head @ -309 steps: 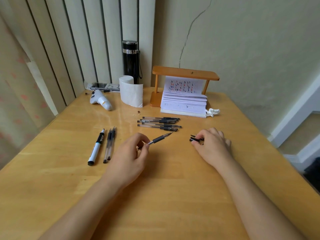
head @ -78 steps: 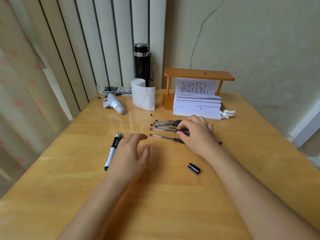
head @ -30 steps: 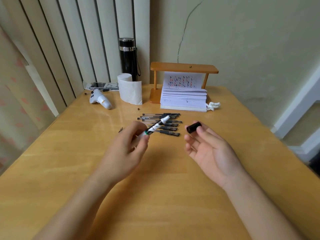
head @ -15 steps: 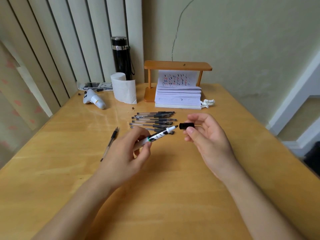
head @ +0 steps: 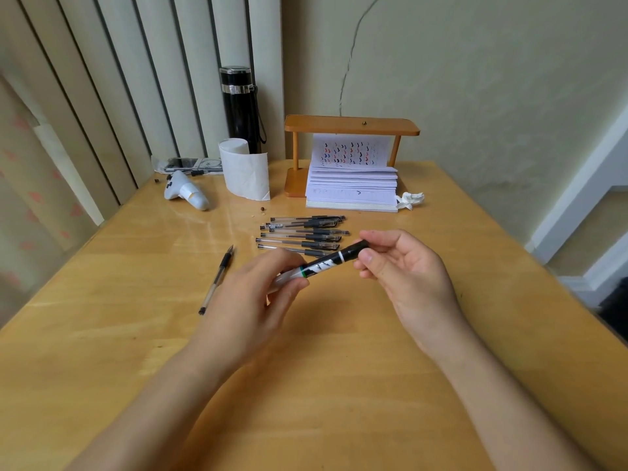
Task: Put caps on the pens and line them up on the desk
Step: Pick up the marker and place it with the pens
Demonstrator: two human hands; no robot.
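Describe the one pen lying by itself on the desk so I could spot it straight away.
Start at the wooden desk and find the bundle of clear pens lying crosswise in front of the paper stack. Look left of that bundle: the lone pen lies apart. Unlike the others, it points away from the person rather than across, and nothing touches it.

A white-and-black marker pen (head: 321,265) with a green band slants between both hands, its black cap (head: 355,249) seated on the tip. Clear black-gripped gel pens (head: 302,232) lie clustered just beyond the hands. One slim capped pen (head: 216,281) lies alone, left of the left hand
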